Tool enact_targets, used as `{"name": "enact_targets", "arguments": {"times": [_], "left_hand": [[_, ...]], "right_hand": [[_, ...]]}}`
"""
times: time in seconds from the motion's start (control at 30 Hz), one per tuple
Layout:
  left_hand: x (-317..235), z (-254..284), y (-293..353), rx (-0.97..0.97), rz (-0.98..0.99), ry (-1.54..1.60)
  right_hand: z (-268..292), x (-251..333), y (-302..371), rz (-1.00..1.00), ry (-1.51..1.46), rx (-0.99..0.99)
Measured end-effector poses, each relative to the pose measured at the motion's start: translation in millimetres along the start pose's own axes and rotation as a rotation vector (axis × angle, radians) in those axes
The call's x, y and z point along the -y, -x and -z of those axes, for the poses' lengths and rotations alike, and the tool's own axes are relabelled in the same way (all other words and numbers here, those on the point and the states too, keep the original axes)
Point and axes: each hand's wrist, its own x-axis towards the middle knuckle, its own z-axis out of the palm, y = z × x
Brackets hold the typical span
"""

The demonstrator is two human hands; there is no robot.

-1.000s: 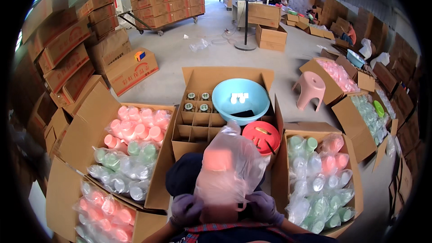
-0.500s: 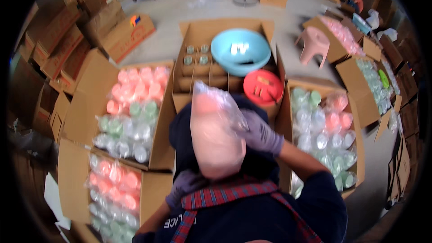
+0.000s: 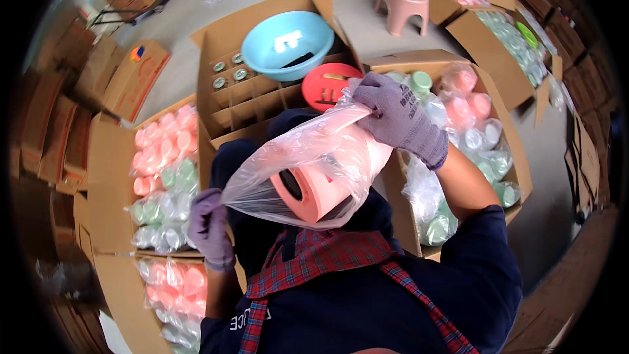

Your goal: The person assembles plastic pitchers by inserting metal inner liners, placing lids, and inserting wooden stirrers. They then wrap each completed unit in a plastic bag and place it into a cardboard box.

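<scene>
I see the nearer, right purple-gloved hand (image 3: 403, 117) clamped on the smooth pink cylindrical vessel (image 3: 316, 195), whose long axis slants down-left inside a clear plastic bag (image 3: 257, 172) toward the left hand (image 3: 211, 229), which pinches the bag's edge.

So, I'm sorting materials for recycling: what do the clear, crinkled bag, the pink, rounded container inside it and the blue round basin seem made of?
Clear, crinkled bag: thin, glossy plastic film, by its see-through creases. Pink, rounded container: probably smooth plastic, by its even colour; painted metal is possible. Blue round basin: likely moulded plastic, satin finish, by its soft sheen.
</scene>
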Motion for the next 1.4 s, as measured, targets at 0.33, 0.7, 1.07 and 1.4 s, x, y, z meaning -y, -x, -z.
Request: {"name": "enact_targets", "arguments": {"times": [0.33, 0.7, 1.07, 1.4], "left_hand": [[-50, -169, -68, 0.743, -0.793, -0.409], [21, -295, -106, 0.799, -0.625, -0.208], [77, -354, -128, 0.909, -0.480, -0.180], [90, -377, -151, 0.962, -0.319, -0.163]], "right_hand": [[13, 2, 86, -0.375, -0.041, -0.051], [133, -210, 151, -1.078, 0.793, -0.298], [23, -460, 44, -1.085, 0.882, 0.717], [1, -629, 116, -1.590, 0.539, 0.660]]}}
